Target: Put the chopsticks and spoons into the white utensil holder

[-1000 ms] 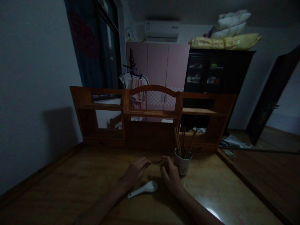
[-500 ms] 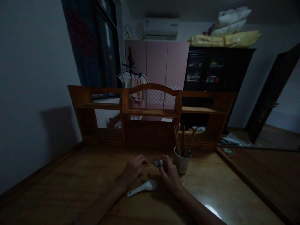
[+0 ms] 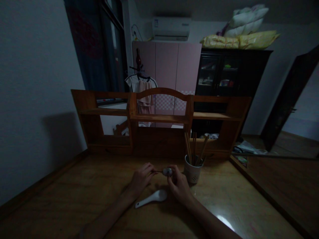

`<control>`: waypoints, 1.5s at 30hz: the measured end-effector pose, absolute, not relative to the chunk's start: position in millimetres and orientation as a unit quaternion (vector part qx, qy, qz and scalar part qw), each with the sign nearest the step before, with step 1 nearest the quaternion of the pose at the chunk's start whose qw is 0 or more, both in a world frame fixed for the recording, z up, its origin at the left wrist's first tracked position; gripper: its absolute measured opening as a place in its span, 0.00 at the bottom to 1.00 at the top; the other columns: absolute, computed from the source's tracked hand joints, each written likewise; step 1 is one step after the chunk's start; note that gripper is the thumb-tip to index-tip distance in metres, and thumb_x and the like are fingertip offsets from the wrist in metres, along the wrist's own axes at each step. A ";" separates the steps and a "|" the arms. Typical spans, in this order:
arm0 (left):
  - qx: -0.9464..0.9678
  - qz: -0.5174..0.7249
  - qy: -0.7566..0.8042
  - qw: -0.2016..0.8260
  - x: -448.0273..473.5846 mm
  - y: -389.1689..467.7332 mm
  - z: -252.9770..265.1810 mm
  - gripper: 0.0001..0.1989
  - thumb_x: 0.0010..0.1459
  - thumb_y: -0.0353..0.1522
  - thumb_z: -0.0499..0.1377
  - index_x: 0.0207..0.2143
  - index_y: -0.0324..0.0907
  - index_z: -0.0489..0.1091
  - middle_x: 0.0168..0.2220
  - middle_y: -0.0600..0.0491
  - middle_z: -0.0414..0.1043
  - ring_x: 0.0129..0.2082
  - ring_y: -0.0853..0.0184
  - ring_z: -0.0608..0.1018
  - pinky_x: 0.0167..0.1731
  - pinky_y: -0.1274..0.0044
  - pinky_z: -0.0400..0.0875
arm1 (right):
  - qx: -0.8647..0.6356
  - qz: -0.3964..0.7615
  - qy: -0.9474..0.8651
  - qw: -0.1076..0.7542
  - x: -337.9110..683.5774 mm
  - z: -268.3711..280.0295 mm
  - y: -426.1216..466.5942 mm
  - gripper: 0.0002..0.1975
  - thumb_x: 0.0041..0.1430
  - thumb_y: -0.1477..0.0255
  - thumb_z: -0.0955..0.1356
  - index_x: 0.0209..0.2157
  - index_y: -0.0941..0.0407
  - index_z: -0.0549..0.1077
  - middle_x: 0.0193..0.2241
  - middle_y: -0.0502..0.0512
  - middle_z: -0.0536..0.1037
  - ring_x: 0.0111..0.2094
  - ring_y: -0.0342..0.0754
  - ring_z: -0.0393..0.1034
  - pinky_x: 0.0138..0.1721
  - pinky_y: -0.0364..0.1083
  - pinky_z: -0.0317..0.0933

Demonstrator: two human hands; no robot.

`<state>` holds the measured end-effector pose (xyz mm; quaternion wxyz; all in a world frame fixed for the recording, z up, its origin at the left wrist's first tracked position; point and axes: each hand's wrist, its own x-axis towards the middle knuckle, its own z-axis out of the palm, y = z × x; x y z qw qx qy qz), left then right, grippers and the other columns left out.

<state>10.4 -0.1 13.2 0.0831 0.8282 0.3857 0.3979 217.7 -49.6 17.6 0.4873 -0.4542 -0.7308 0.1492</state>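
Observation:
Above the table, a spoon (image 3: 164, 171) with a thin dark handle and a greyish, shiny bowl spans the gap between both hands. My left hand (image 3: 143, 177) pinches the end of its handle. Fingers and thumb of my right hand (image 3: 178, 182) are closed on the bowl, hiding part of it. Below them a white soup spoon (image 3: 152, 199) lies on the wood, its handle pointing left toward me. Just beyond my right hand stands a light-coloured cup (image 3: 192, 173) holding several chopsticks (image 3: 194, 149).
The wooden table (image 3: 82, 192) has a raised edge at the right. Along its back runs a wooden shelf unit (image 3: 161, 118). A white wall (image 3: 37, 109) borders the left side. Behind are a pink wardrobe (image 3: 165, 66) and a dark cabinet (image 3: 249, 73).
My right fingers have shifted slightly left over the spoon's bowl. The left hand keeps its pinch on the handle, and the soup spoon and cup stay put.

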 end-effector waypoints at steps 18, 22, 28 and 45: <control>0.833 0.409 0.368 0.063 11.9 -1.6 14.3 0.09 0.63 0.34 0.55 0.40 0.44 0.74 0.37 0.53 0.73 0.38 0.66 0.75 0.41 0.75 0.70 | -0.454 0.156 -0.739 0.472 217.6 12.3 -46.9 0.16 0.60 0.72 0.63 0.50 0.55 0.63 0.27 0.48 0.73 0.24 0.43 0.67 0.27 0.41 0.58; 0.832 0.413 0.365 0.064 11.9 0.0 12.6 0.11 0.65 0.33 0.53 0.43 0.44 0.73 0.39 0.52 0.74 0.39 0.66 0.75 0.41 0.74 0.71 | -0.458 0.158 -0.741 0.466 217.5 12.9 -47.0 0.14 0.62 0.69 0.62 0.50 0.55 0.64 0.26 0.48 0.73 0.23 0.43 0.66 0.27 0.41 0.57; 0.825 0.419 0.370 0.081 9.3 2.4 9.7 0.12 0.64 0.30 0.51 0.46 0.43 0.71 0.40 0.51 0.74 0.40 0.66 0.76 0.42 0.73 0.71 | -0.464 0.157 -0.735 0.468 218.9 11.7 -45.0 0.14 0.62 0.70 0.62 0.50 0.55 0.64 0.25 0.48 0.71 0.25 0.44 0.67 0.27 0.41 0.57; 0.814 0.416 0.397 0.082 9.0 3.5 6.1 0.12 0.64 0.29 0.49 0.45 0.44 0.69 0.39 0.52 0.73 0.38 0.67 0.75 0.41 0.75 0.70 | -0.462 0.147 -0.732 0.478 219.5 8.1 -43.2 0.17 0.59 0.75 0.61 0.51 0.55 0.64 0.27 0.49 0.73 0.28 0.45 0.69 0.29 0.40 0.59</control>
